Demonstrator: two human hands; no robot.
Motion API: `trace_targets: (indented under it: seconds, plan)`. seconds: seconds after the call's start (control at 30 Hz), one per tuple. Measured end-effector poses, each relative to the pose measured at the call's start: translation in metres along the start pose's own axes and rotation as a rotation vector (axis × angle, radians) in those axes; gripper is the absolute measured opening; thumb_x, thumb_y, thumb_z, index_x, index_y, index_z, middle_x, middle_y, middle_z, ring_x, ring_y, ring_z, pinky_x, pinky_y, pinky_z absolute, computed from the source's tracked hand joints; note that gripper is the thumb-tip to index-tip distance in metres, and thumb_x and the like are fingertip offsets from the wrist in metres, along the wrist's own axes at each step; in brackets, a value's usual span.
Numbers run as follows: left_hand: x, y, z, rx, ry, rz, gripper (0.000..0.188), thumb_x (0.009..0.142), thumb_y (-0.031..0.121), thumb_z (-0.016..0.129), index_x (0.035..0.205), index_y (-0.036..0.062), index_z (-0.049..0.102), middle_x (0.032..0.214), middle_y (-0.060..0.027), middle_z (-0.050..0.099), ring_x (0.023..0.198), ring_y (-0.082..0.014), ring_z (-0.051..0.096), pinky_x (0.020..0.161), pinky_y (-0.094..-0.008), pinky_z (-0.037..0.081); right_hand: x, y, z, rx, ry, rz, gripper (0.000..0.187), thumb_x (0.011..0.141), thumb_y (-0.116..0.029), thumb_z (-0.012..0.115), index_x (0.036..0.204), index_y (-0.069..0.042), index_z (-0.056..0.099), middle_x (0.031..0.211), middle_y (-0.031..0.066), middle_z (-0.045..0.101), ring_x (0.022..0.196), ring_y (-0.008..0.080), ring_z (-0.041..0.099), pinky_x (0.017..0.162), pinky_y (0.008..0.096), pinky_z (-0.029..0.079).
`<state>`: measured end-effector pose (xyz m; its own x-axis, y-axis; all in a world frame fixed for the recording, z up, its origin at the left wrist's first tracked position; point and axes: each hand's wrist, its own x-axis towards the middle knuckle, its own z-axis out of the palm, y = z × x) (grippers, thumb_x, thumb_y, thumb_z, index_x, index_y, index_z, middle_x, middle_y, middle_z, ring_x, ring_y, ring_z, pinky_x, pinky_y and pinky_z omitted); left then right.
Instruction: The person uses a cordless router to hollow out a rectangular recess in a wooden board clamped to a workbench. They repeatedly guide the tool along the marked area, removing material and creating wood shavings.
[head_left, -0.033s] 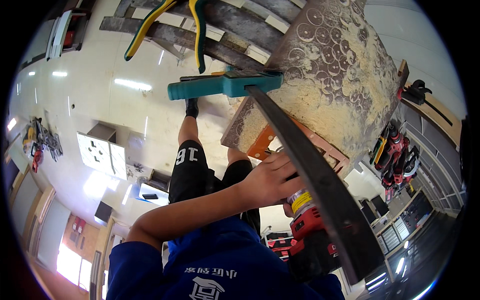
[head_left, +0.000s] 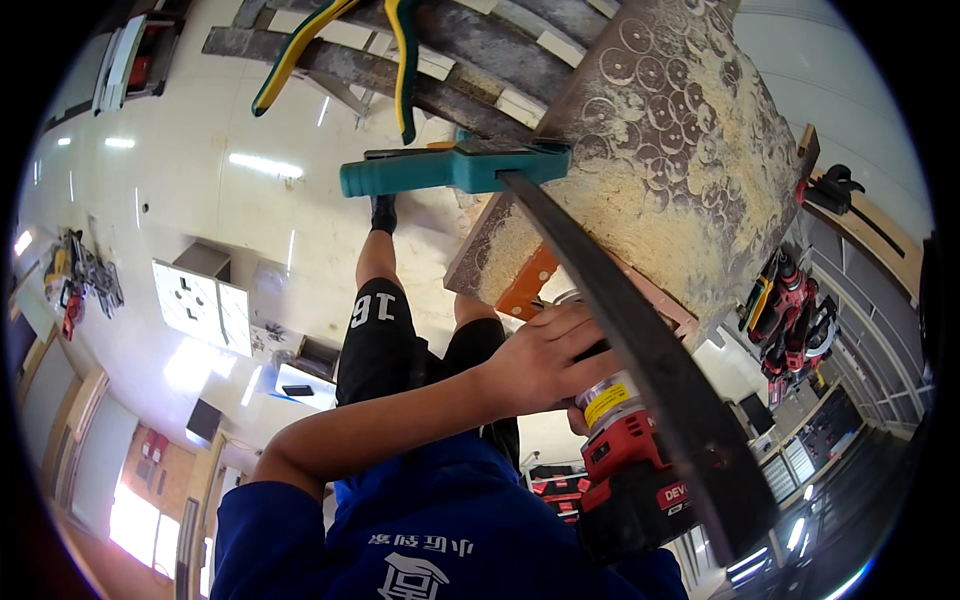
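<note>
My left hand is closed around the lower body of a red and black cordless trim router, near its silver collar. The router's base rests at an orange template on the near edge of a brown board. Engraved circles and pale sawdust cover that board. A bar clamp with a teal grip is at the board's left edge. Its long dark bar passes in front of the router and hides part of the template. My right hand does not show; only a blue sleeve appears at the lower right.
Yellow-and-green tool handles reach in at the top, over dark slats. At the right, a black clamp sits by a wooden strip, with several red power tools below. A white cabinet stands on the left.
The router and my left hand have shifted slightly to the right, and more of the router's side shows. The clamp and board shift a little with the view.
</note>
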<state>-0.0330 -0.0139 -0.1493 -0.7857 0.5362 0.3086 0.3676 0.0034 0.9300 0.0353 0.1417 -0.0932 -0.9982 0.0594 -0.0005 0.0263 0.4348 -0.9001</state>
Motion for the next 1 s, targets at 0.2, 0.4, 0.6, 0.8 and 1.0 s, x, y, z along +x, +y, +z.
trace_targets:
  seconds: [0.2, 0.4, 0.6, 0.8, 1.0]
  plan:
    - [0.0, 0.003, -0.004, 0.008, -0.02, -0.046, 0.057, 0.07, 0.016, 0.074, 0.125, 0.0136, 0.06, 0.129, -0.0132, 0.057, 0.124, -0.0335, 0.056, 0.1, -0.0444, 0.049, -0.003, 0.003, -0.013, -0.132, -0.14, -0.044, 0.11, 0.066, -0.042, 0.091, 0.147, -0.009, 0.024, 0.14, 0.0197, 0.04, 0.13, 0.0317, 0.045, 0.108, 0.044, 0.041]
    - [0.001, 0.004, -0.003, 0.008, -0.017, -0.042, 0.055, 0.07, 0.016, 0.074, 0.123, 0.0122, 0.06, 0.129, -0.0144, 0.058, 0.122, -0.0348, 0.058, 0.099, -0.0462, 0.05, -0.004, -0.001, -0.007, -0.009, -0.062, 0.007, 0.102, 0.063, -0.033, 0.095, 0.144, -0.019, 0.035, 0.139, 0.0176, 0.041, 0.133, 0.0325, 0.045, 0.109, 0.0442, 0.043]
    - [-0.003, 0.002, -0.003, 0.055, -0.068, -0.024, 0.057, 0.068, 0.019, 0.075, 0.121, 0.0089, 0.058, 0.13, -0.0178, 0.058, 0.119, -0.0376, 0.06, 0.1, -0.0489, 0.051, -0.001, 0.0, -0.005, 0.006, -0.082, 0.067, 0.097, 0.063, -0.025, 0.096, 0.141, -0.021, 0.038, 0.137, 0.0156, 0.043, 0.133, 0.0327, 0.047, 0.108, 0.044, 0.045]
    - [0.004, 0.002, -0.009, 0.019, -0.115, -0.002, 0.059, 0.067, 0.022, 0.075, 0.122, 0.0079, 0.057, 0.13, -0.0193, 0.058, 0.119, -0.0395, 0.06, 0.1, -0.0504, 0.05, 0.001, 0.026, 0.023, -0.023, 0.176, -0.219, 0.087, 0.071, -0.037, 0.08, 0.136, -0.001, 0.037, 0.121, 0.0203, 0.055, 0.113, 0.0328, 0.06, 0.101, 0.0434, 0.05]
    - [0.014, 0.006, -0.027, -0.014, -0.157, -0.059, 0.06, 0.067, 0.019, 0.077, 0.122, 0.007, 0.056, 0.129, -0.0204, 0.058, 0.118, -0.0405, 0.06, 0.1, -0.0517, 0.049, -0.002, 0.009, 0.032, -0.103, 0.237, -0.082, 0.078, 0.073, -0.034, 0.079, 0.133, -0.004, 0.04, 0.118, 0.0199, 0.055, 0.112, 0.0322, 0.061, 0.099, 0.0419, 0.051]
